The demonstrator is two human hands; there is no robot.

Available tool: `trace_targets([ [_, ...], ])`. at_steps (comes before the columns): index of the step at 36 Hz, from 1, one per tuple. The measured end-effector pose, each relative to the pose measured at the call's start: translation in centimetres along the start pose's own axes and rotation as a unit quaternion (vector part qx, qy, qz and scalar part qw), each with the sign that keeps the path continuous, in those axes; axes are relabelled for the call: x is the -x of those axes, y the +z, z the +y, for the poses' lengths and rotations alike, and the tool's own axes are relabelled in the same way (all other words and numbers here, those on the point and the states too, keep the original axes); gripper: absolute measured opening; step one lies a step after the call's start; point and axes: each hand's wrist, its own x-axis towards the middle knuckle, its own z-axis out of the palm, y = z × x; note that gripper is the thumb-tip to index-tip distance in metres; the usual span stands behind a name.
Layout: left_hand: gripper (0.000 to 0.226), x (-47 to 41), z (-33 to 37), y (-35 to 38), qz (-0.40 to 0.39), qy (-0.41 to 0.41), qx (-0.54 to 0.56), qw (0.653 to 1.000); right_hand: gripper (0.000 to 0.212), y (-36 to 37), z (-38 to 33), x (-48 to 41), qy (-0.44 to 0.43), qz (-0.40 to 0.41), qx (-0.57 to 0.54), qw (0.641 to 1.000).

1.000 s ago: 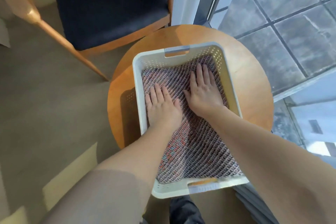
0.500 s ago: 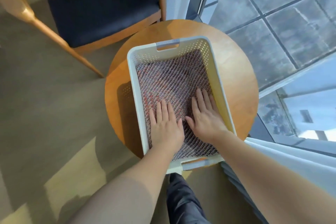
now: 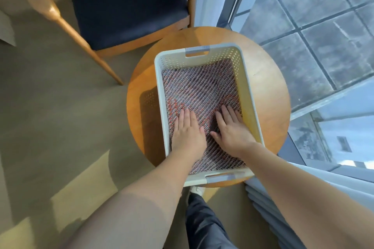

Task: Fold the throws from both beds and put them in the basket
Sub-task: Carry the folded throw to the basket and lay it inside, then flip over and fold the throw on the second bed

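The left hand (image 3: 187, 130) is laid flat, palm down with the fingers extended and together, on the near part of a folded woven throw (image 3: 199, 89); nothing is gripped by it. The right hand (image 3: 232, 130) is pressed down just beside it in the same manner, fingers spread a little and reaching toward the right wall of the basket, also grasping nothing. The throw, a multicoloured knit with reddish and bluish threads, is seen lying flat inside the white perforated plastic basket (image 3: 159, 87), whose floor is covered by it from wall to wall. The basket is set on a small round wooden table (image 3: 267, 79), with a wooden chair with a dark seat cushion (image 3: 125, 4) beyond it and a glazed window wall (image 3: 323, 26) to the right. The step in hand is judged to be the flattening of the stowed throw. Whether one throw or both are in the basket cannot be told. For the next move, the palms would need to be lifted clear without the fabric being dragged.
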Motion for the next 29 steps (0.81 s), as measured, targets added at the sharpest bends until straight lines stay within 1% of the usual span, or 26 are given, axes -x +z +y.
trace_targets([
  [3,0.057,0.8,0.0,-4.4,0.011,0.019,0.042,0.999,0.044,-3.3,-1.8,0.2,-0.006,0.059,-0.051,0.997],
  [5,0.054,2.2,-0.7,-7.9,0.035,0.035,0.059,0.997,0.033,-6.3,-3.8,0.7,-0.003,0.102,-0.095,0.99],
  [7,0.049,4.1,-1.9,-11.5,0.073,0.043,0.055,0.995,0.034,-9.3,-6.3,1.6,-0.007,0.143,-0.129,0.981],
  [9,0.044,6.5,-3.9,-14.9,0.112,0.041,0.046,0.992,0.042,-12.1,-9.1,2.9,-0.006,0.174,-0.158,0.972],
  [11,0.045,9.5,-6.2,-18.1,0.15,0.035,0.039,0.987,0.048,-14.6,-12.3,4.4,-0.014,0.206,-0.185,0.961],
  [13,0.047,13.1,-8.7,-20.8,0.181,0.024,0.043,0.982,0.045,-16.9,-15.7,6.1,-0.033,0.24,-0.22,0.945],
  [17,0.048,20.9,-14.3,-25.1,0.225,-0.009,0.059,0.972,0.035,-20.5,-23.0,9.6,-0.073,0.274,-0.267,0.921],
  [22,0.047,31.2,-21.5,-28.1,0.292,-0.076,0.075,0.95,0.025,-22.9,-31.4,12.5,-0.161,0.271,-0.28,0.907],
  [24,0.047,35.3,-23.7,-28.1,0.316,-0.119,0.087,0.937,0.026,-23.2,-34.5,13.1,-0.203,0.255,-0.286,0.901],
  [27,0.047,41.2,-26.1,-26.9,0.353,-0.2,0.122,0.906,0.033,-23.0,-38.9,13.7,-0.275,0.22,-0.281,0.893],
  [29,0.046,45.0,-26.9,-25.4,0.382,-0.258,0.147,0.875,0.029,-22.4,-41.7,14.1,-0.329,0.185,-0.261,0.889],
])
